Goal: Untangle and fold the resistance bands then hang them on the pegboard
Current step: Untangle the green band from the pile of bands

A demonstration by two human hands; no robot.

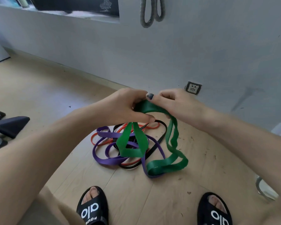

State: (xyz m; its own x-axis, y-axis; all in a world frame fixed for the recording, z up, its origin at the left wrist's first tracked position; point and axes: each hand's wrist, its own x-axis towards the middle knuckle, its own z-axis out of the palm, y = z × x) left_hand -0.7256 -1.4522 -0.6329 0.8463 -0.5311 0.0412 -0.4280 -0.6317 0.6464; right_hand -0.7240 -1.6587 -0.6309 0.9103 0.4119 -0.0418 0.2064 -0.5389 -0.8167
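Both forearms reach forward and down from the bottom corners of the view, meeting above the floor [39, 82] near the wall [152, 54].

Left hand [125, 106]: knuckles up, fingers curled round the top of the green band [133, 143], thumb stretched right along its underside. Right hand [173, 101]: fingers bent, pinching the same green band just beside the left hand; a dark-painted nail shows where the two hands touch.

Green band: held up at its top fold between the hands. Two loops hang from there. One drops straight below the left hand, long axis running down toward the camera. The other arcs right from under the right hand, falls, and ends in a flattened loop lying on the floor, long axis left to right.

Rest of the pile lies on the floor directly below the hands: purple band [110, 159], orange band [101, 140] and black band [154, 146], all crossed over one another. The green loops pass through them; exactly where they are snagged I cannot tell.

Edges: wall base just beyond the pile, with a wall socket [193, 88] beside the right hand. A grey looped band [147, 17] hangs on the wall above. Dark equipment [8, 125] sits at the left edge. Two black slippers [92, 207] stand at the bottom, near the pile. Bare floor opens to the left, between pile and equipment.
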